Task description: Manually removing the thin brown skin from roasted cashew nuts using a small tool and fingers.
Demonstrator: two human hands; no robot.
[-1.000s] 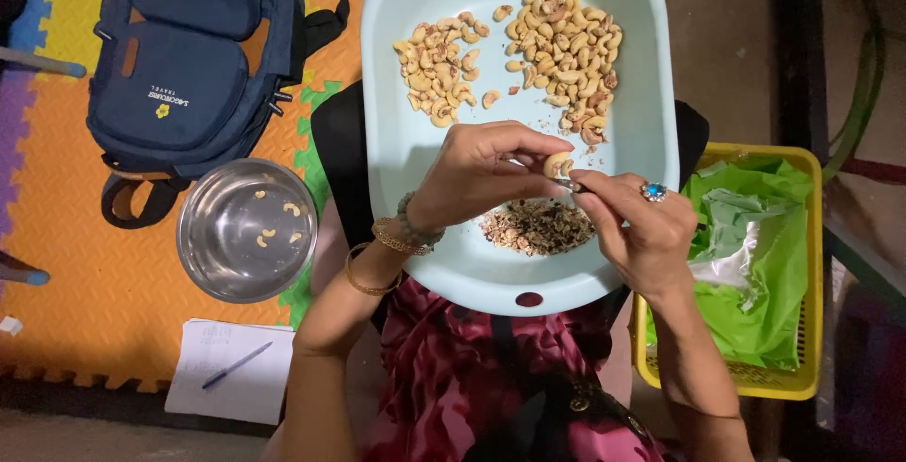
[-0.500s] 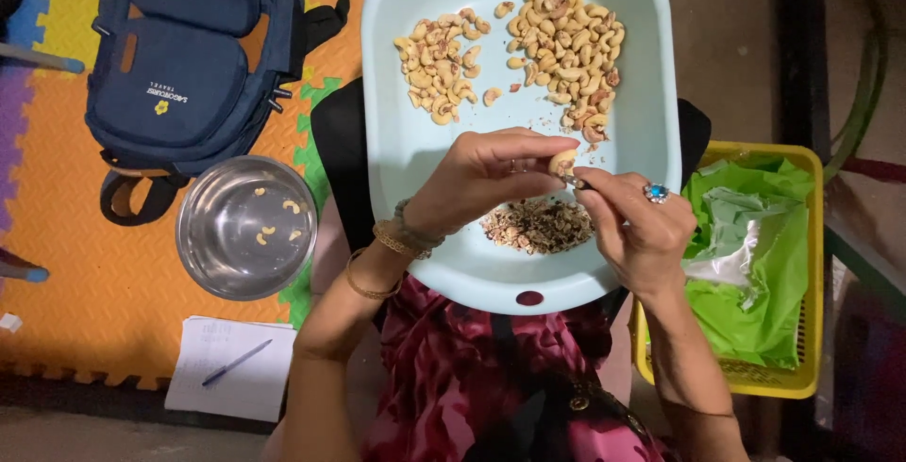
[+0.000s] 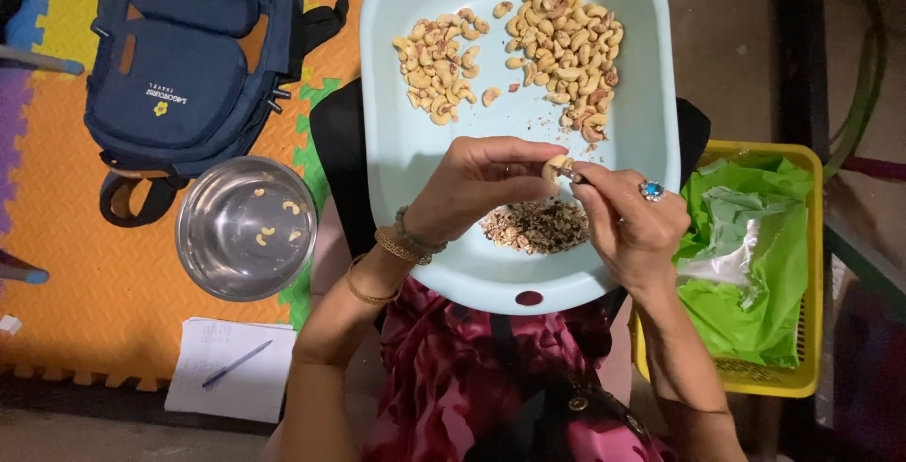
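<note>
Tool in right hand (image 3: 630, 221) mostly hidden; basin (image 3: 396, 151) top cut off.

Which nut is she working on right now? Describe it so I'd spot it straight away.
Start at the big pale blue tub on the person's lap. Just above the heap of brown skins near its front rim, the left hand and right hand meet. The cashew pinched between their fingertips is the only one lifted clear of the two piles.

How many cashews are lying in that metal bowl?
4, all apart in the metal bowl: one upper left, one upper right, two lower middle and right.
</note>
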